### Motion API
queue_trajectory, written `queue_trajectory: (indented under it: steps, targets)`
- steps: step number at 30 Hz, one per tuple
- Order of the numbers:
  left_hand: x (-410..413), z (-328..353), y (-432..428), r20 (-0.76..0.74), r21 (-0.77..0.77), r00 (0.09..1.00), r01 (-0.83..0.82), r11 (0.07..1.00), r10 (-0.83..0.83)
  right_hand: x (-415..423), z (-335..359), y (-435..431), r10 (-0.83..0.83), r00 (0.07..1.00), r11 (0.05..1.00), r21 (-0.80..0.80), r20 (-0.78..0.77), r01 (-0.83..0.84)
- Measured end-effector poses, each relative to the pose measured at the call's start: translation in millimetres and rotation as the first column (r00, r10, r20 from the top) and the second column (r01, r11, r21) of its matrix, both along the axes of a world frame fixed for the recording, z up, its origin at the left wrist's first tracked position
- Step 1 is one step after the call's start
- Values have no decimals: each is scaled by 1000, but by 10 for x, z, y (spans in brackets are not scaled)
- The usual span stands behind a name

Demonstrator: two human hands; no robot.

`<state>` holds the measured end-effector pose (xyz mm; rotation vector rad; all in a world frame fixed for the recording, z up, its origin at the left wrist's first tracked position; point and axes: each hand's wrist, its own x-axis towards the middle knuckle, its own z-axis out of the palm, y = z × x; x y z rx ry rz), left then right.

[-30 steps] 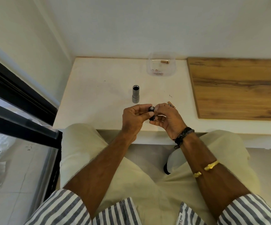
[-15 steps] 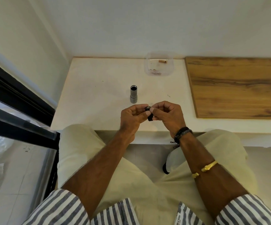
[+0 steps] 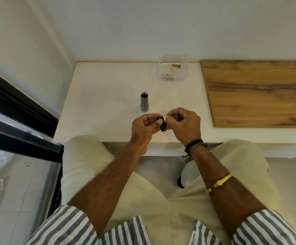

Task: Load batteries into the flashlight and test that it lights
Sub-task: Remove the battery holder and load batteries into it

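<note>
Your hands have drifted slightly apart since half a second ago, and the black battery holder (image 3: 162,124) shows more of its length between them. Your left hand (image 3: 144,129) is clenched on the holder's upper end, thumb and forefinger pinching it. Your right hand (image 3: 185,125) is curled tight, fingertips at the holder's lower right edge; whether it grips a battery you can't tell. The holder's long axis runs tilted, top end toward the flashlight body (image 3: 144,102), lower end toward you.

The grey flashlight body has stayed put: upright on the white bench (image 3: 99,103), open mouth up, just beyond your left hand. Farther back and right of the body sits a clear plastic tub (image 3: 172,69) with a copper-coloured battery (image 3: 176,65) lying sideways inside. A wooden board (image 3: 258,94) lies right of the body.

Shirt label (image 3: 193,240) reads partly "POLO ASSN"; the rest is too small.
</note>
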<state>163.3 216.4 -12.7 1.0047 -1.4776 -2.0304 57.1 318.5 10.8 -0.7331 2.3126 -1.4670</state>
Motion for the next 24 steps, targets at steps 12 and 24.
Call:
queue_trajectory:
  steps: [12,24]
  targets:
    - [25,-5,-152,-138,506,978,-66,860,156,-391,-129,151,-242,838,858,-295,489,420]
    - [36,125,-82,-330,515,944,203,833,-26,-660,-509,201,-427,902,898,146,62,415]
